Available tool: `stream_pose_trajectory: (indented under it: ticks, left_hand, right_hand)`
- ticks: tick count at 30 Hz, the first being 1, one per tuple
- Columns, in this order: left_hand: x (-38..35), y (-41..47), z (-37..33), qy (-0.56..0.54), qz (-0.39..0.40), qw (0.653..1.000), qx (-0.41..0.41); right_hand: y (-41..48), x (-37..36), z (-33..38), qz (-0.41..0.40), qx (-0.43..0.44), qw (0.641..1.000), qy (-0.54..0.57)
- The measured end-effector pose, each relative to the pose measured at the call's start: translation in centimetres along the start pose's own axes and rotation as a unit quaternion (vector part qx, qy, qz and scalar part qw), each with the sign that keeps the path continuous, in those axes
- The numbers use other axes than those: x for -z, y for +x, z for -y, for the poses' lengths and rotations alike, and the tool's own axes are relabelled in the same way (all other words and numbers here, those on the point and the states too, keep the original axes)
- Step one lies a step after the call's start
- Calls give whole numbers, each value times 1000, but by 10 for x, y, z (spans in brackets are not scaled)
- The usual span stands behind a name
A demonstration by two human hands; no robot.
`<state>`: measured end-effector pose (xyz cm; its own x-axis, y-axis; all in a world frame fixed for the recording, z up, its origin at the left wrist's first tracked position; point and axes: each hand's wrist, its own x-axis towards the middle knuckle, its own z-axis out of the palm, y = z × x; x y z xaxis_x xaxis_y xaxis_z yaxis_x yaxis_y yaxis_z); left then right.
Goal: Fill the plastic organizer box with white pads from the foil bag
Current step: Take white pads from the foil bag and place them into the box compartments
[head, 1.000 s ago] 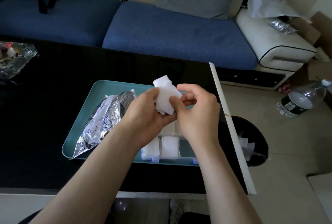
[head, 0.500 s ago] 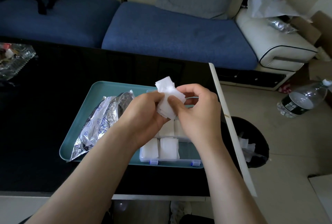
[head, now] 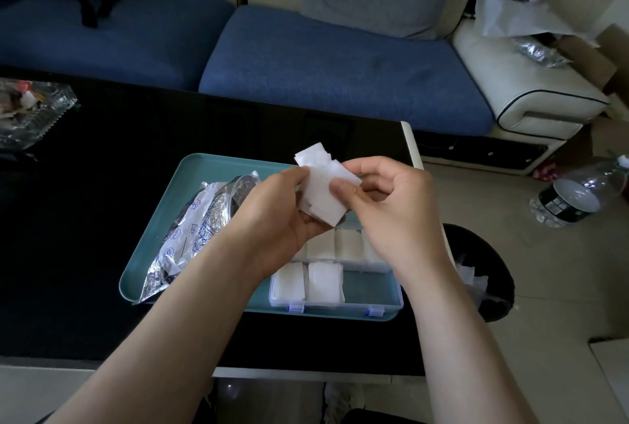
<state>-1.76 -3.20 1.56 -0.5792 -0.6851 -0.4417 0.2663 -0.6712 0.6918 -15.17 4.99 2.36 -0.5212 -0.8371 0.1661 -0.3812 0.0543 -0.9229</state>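
Note:
My left hand (head: 275,216) grips a small stack of white pads (head: 321,195) above the teal tray (head: 190,178). My right hand (head: 391,205) pinches the stack's right edge with thumb and fingers. Below the hands the clear plastic organizer box (head: 371,291) lies on the tray with blue clasps at its front. Several of its compartments hold white pads (head: 323,282); the front right compartment shows only the tray through it. The opened foil bag (head: 190,233) lies on the tray's left half, partly behind my left forearm.
The tray sits on a black glass table (head: 85,219) whose right edge runs close by the box. A black bin (head: 483,273) stands on the floor to the right, a plastic bottle (head: 575,199) beyond it. A glass dish (head: 30,110) sits far left. A blue sofa (head: 323,66) is behind.
The stack of pads stays between both hands above the box; my right thumb has shifted along its right edge. The view has drifted slightly.

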Motion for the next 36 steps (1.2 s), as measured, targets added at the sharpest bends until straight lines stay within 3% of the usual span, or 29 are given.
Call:
stream_pose_trajectory:
  ticks: [8, 15, 17, 19, 21, 25, 30, 36]
  left_hand:
    - [-4, -4, 3, 37, 3, 998, -45]
    - [-2, -1, 4, 67, -27, 996, -56]
    - [-2, 0, 3, 44, -36, 996, -64]
    - [-2, 0, 2, 16, -40, 997, -65]
    - [-1, -1, 1, -2, -37, 998, -52]
    - [-3, -1, 2, -52, 6, 998, -15]
    - [-4, -4, 1, -58, 45, 997, 2]
    - [-5, -4, 1, -5, 10, 999, -30]
  right_hand:
    - [-3, -9, -1, -14, 54, 989, -139]
    - [-5, -10, 2, 4, 47, 987, -155]
    - [-4, -8, 2, -7, 15, 994, -109]
    - [-1, -4, 3, -4, -63, 998, 14]
    - [0, -2, 6, 9, -139, 981, 137]
    - [-1, -8, 3, 1, -208, 950, 231]
    - [-3, -17, 3, -27, -216, 943, 253]
    - [-4, -19, 3, -61, -168, 966, 188]
